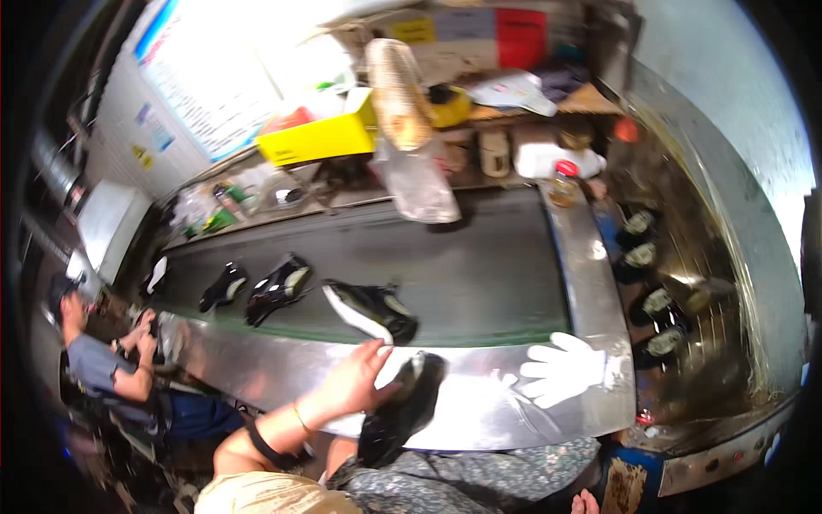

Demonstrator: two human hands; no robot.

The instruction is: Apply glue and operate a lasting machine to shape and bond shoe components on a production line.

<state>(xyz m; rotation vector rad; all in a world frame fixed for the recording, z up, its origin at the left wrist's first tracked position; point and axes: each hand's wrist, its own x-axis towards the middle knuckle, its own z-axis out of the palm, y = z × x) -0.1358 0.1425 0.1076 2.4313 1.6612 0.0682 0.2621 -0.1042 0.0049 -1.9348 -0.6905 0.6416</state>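
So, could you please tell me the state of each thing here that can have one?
Black shoe in the left hand: held, tilted
White glove: not worn, fingers spread
Belt: running or stopped, cannot tell
Belt shoes: lying apart from each other
Jar: upright, closed
Yellow box: open, things inside
Plastic bag: hanging down

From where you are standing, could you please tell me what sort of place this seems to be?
Probably a shoe workshop: several black shoes lie along what looks like a conveyor belt, with a metal worktop edging it and another person farther down the left.
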